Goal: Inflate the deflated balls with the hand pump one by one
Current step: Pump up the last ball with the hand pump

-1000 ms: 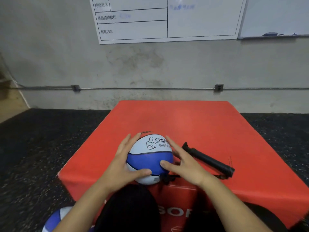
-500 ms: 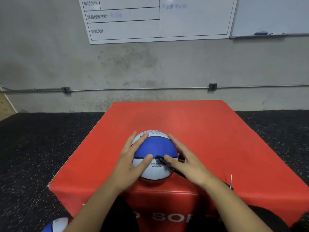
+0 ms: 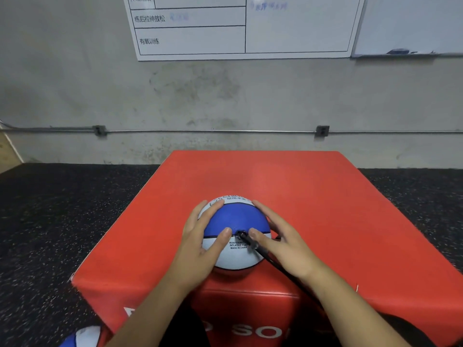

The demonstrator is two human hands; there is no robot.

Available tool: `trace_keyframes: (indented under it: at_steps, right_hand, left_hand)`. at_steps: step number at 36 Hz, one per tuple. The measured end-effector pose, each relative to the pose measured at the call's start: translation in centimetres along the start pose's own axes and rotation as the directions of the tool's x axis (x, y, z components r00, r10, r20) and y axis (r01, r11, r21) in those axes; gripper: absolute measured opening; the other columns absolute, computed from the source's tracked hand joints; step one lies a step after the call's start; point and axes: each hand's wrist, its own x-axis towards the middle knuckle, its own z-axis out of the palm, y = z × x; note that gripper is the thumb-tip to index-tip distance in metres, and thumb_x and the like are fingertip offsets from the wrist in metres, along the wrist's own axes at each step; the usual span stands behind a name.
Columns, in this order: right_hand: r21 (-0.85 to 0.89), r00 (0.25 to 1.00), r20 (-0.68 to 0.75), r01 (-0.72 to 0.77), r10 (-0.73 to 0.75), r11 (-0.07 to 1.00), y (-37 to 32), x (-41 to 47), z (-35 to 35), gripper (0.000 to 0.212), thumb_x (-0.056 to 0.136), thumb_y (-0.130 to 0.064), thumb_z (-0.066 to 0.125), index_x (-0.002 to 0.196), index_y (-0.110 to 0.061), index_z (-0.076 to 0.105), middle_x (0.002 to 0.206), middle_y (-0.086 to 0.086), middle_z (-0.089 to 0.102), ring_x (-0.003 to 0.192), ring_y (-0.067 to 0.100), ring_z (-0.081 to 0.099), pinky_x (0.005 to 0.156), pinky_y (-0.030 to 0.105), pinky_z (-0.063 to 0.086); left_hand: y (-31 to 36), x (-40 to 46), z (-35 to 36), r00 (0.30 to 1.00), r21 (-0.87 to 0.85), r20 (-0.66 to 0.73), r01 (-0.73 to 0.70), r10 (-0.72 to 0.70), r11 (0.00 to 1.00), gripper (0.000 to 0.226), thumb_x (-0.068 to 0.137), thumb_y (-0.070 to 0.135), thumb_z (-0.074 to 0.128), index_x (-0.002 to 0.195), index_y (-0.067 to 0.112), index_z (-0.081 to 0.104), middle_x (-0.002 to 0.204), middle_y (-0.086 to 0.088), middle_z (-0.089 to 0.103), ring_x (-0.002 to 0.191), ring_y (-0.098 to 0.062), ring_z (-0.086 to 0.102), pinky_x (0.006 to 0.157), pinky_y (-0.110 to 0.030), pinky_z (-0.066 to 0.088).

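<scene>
While both hands cup it, the blue-and-white ball [image 3: 235,221] sits on the near half of the red box [image 3: 313,196], close to the front edge and roughly on my centreline. My left hand [image 3: 200,244] lies against the ball's left flank: fingers spread and only gently bent over the upper white panel, thumb laid across the seam between the blue band and the lower white panel. It presses the surface rather than clamping anything. My right hand [image 3: 283,241] mirrors it on the right flank, fingers extended along the curve of the ball, thumb tip resting on the blue band just right of the valve area. Between the two thumb tips, a thin black hose [image 3: 265,254] meets the ball at the seam. From there it runs down and to the right, passes under my right wrist and drops out of sight behind the forearm. I cannot tell whether its tip is seated in the valve. Small black print is visible on the lower white panel just below the hose end. A second blue-and-white ball [image 3: 80,338] lies on the dark speckled floor [image 3: 62,209] at the lower left, partly cut off by the frame edge. A whiteboard [image 3: 240,28] hangs on the grey wall [image 3: 225,96] beyond the box.
</scene>
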Motion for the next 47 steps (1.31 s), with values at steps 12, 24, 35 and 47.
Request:
trace_keyframes:
  at_steps: [12, 24, 35, 47]
  right_hand:
    - [-0.404, 0.880, -0.303, 0.228, -0.365, 0.886, -1.5, -0.6, 0.9, 0.037, 0.086, -0.024, 0.086, 0.121, -0.025, 0.075, 0.123, -0.020, 0.070, 0.119, 0.007, 0.066, 0.098, 0.024, 0.050]
    - [-0.426, 0.850, -0.362, 0.215, -0.383, 0.879, -0.8, 1.2, 1.1, 0.021, 0.094, -0.027, 0.068, 0.114, -0.022, 0.074, 0.114, -0.018, 0.071, 0.109, 0.010, 0.068, 0.093, 0.032, 0.054]
    - [-0.449, 0.849, -0.324, 0.249, -0.416, 0.858, -1.4, 2.4, 2.1, 0.016, 0.098, -0.025, 0.064, 0.112, -0.023, 0.072, 0.112, -0.019, 0.069, 0.108, 0.011, 0.067, 0.090, 0.039, 0.055]
    - [-0.475, 0.855, -0.289, 0.262, -0.431, 0.840, -1.9, 2.9, 2.0, 0.014, 0.099, -0.025, 0.063, 0.110, -0.022, 0.072, 0.110, -0.016, 0.070, 0.105, 0.013, 0.068, 0.085, 0.032, 0.053]
  left_hand:
    - [2.0, 2.2, 3.5, 0.977, 0.018, -0.213, -0.010, 0.014, 1.000, 0.045, 0.094, 0.071, 0.048, 0.139, 0.067, 0.048, 0.164, 0.021, 0.032, 0.156, -0.010, 0.022, 0.125, -0.050, 0.029]
    - [1.1, 2.6, 3.6, 0.983, 0.112, -0.137, -0.104, 0.119, 0.988, 0.061, 0.086, 0.069, 0.063, 0.144, 0.055, 0.051, 0.165, 0.024, 0.030, 0.158, -0.015, 0.020, 0.123, -0.056, 0.030]
    - [0.3, 2.7, 2.9, 0.988, 0.052, -0.144, -0.056, 0.063, 0.997, 0.061, 0.086, 0.065, 0.066, 0.144, 0.049, 0.055, 0.165, 0.022, 0.031, 0.156, -0.018, 0.025, 0.123, -0.052, 0.030]
    - [0.2, 2.7, 2.7, 0.988, 0.032, -0.151, -0.032, 0.036, 0.999, 0.062, 0.085, 0.066, 0.065, 0.144, 0.050, 0.054, 0.164, 0.024, 0.031, 0.156, -0.015, 0.023, 0.124, -0.049, 0.029]
